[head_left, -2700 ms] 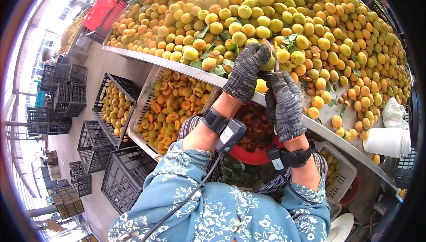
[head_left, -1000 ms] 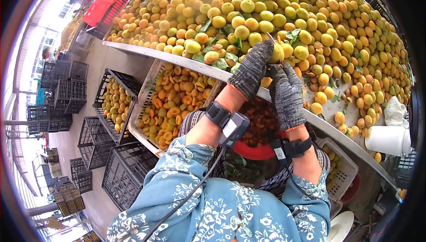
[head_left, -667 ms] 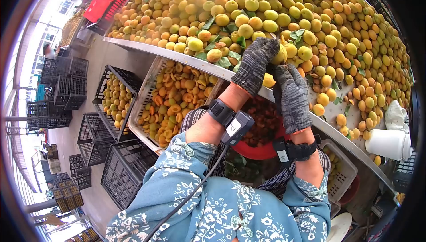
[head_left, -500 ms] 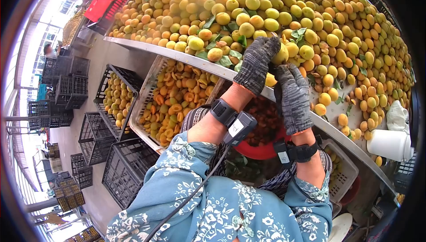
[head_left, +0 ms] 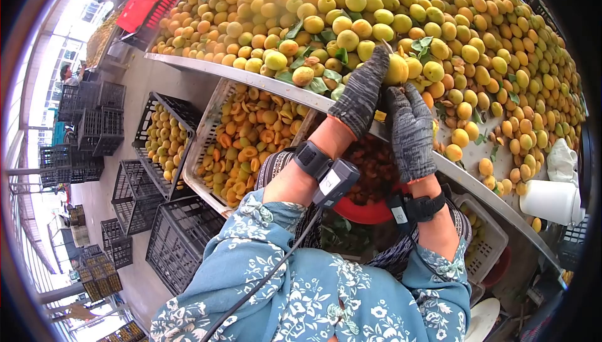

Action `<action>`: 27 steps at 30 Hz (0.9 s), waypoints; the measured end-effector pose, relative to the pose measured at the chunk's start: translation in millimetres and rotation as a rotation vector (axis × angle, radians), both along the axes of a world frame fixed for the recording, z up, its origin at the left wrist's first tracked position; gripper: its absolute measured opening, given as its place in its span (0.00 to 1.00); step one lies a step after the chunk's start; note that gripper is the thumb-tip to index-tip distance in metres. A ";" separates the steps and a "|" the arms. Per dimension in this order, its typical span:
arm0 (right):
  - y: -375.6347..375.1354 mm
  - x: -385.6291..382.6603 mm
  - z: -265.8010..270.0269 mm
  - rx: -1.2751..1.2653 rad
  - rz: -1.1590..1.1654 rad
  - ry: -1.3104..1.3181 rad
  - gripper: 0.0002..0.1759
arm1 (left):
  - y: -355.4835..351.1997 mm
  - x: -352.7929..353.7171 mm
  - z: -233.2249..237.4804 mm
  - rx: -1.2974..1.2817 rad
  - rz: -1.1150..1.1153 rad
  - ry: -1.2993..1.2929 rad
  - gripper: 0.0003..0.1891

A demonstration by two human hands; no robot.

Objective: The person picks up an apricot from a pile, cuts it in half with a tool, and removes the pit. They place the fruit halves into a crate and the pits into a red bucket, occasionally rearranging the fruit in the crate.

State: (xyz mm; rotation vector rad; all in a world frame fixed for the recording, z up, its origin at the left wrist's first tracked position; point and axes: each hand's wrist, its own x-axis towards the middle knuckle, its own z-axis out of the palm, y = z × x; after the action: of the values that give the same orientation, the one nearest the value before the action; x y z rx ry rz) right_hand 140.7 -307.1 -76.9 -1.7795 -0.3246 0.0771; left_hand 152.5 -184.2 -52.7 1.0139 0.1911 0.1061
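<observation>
My left hand (head_left: 362, 91), in a dark knit glove, is closed around a yellow apricot (head_left: 397, 69) at the near edge of a big heap of apricots (head_left: 389, 10). My right hand (head_left: 411, 132), gloved too, is just below and right of it, closed on a small knife whose thin blade tip (head_left: 387, 46) pokes up beside the fruit. A yellow piece of fruit (head_left: 379, 115) shows between the two hands. Both wrists wear black bands.
The heap lies on a metal-edged table (head_left: 207, 66). Below it stand a white tray of halved apricots (head_left: 212, 116), a red bowl (head_left: 364, 211) of dark pits, a black crate of whole apricots (head_left: 148, 122) and several black crates (head_left: 179, 245). A white jug (head_left: 552, 201) sits at right.
Both hands have shifted slightly up and right along the table edge, and the apricot in my left hand now sits higher against the heap. The blade shows less than before.
</observation>
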 end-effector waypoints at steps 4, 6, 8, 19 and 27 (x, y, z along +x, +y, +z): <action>-8.6 5.1 6.6 -0.510 0.009 -0.628 0.16 | 8.7 -5.6 -5.3 0.615 0.052 -0.234 0.23; -7.8 1.6 10.6 -0.544 0.003 -0.652 0.16 | 14.4 -6.5 -9.6 0.682 0.039 -0.301 0.21; -1.2 -2.0 21.8 -0.217 -0.100 -0.248 0.16 | 15.6 -4.8 -15.6 0.749 0.030 -0.370 0.19; 8.6 -5.9 30.8 -0.272 -0.089 -0.161 0.19 | 14.6 -4.4 -22.8 1.197 0.240 -0.571 0.19; 18.7 -13.3 31.5 0.225 -0.027 0.123 0.19 | 4.5 -8.6 -9.3 0.071 -0.007 -0.228 0.17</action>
State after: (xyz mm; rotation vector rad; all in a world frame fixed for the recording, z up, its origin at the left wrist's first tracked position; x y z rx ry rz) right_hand 127.4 -288.4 -45.4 -1.5480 -0.2119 0.1257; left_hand 143.8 -179.7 -61.9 1.0640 -0.0241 0.2221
